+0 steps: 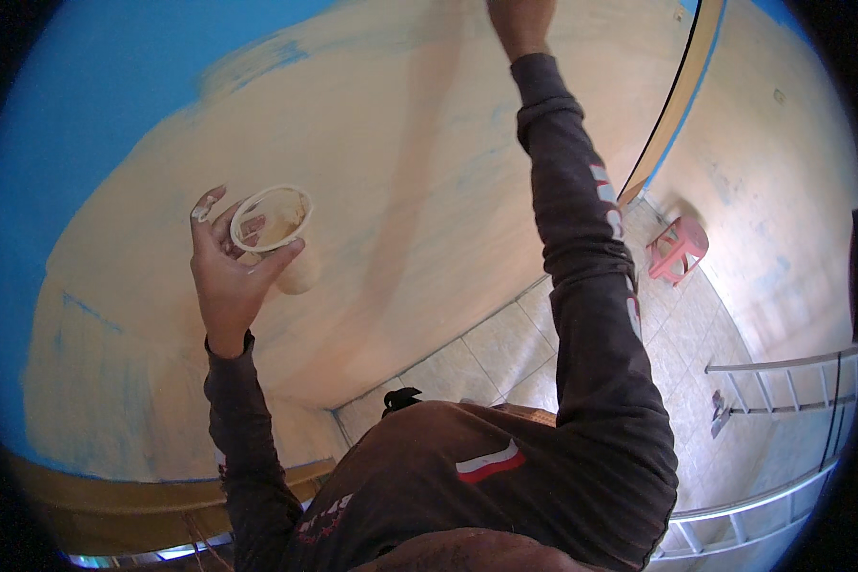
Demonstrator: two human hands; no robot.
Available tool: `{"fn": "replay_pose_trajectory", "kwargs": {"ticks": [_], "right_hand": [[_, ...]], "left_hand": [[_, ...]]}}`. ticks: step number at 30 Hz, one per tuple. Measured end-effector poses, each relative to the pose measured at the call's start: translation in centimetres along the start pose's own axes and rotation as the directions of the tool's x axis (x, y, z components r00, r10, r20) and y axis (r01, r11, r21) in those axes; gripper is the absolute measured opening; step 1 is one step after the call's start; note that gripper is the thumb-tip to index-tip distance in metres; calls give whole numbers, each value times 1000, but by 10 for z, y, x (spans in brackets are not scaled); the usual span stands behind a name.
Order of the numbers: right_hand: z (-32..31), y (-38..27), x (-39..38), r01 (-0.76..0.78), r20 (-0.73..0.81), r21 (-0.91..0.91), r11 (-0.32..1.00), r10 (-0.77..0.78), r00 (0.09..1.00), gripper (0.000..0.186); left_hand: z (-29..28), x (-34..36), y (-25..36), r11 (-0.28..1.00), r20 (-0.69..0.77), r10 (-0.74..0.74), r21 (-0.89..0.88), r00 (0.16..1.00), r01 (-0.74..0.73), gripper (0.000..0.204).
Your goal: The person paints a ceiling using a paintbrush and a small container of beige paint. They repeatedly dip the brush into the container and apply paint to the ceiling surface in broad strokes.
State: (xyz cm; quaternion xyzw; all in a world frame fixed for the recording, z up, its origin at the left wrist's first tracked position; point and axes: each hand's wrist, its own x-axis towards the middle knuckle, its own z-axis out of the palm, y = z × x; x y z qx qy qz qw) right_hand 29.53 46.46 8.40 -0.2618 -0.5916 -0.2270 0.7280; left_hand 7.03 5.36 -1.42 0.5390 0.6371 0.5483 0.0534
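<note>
The left hand (227,276) is gripping a small tub (272,221) of cream filler near the wall (400,191). The right hand (522,24) is reaching high, its grip cut off by the frame, so I cannot tell. Most of the wall is looking coated; blue is remaining far left.

The wall (400,191) is seen mostly in a pale cream-beige, with faint blue showing through in streaks, while a bright blue area (95,86) remains along its upper left. A small cup (275,221) is coloured off-white, smeared inside with tan and brownish patches. White flecks are noted on the fingertips of the left hand (224,276). The sleeves (591,286) are dark grey-brown, marked with white and red printing, and a white-and-red stripe is borne on the shirt (491,462). The floor (505,353) is laid in pale grey tiles with darker joints. A plastic stool (679,248) is coloured pink-red. Ladder rails (782,381) are shown in light grey.
</note>
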Motion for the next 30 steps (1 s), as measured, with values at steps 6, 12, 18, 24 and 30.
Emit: {"fn": "replay_pose_trajectory", "kwargs": {"ticks": [6, 12, 18, 24, 30], "right_hand": [[-8, -88, 21, 141, 3, 179, 974, -144, 990, 24], [-35, -97, 27, 110, -47, 441, 891, -100, 994, 17], [-47, 39, 44, 20, -256, 28, 999, -12, 967, 23], [-38, 82, 28, -6, -90, -158, 987, -9, 996, 24], [15, -31, -13, 1, 4, -63, 998, -1, 1000, 23]], "left_hand": [[20, 38, -9, 992, -4, 121, -39, 993, -121, 94], [30, 32, -33, 986, 7, 124, -111, 992, -123, 97], [16, 24, -64, 983, 23, 149, -108, 989, -146, 92], [3, 22, -68, 985, 20, 166, -47, 986, -165, 93], [-5, 22, -69, 990, 1, 136, -34, 991, -136, 94]]}}
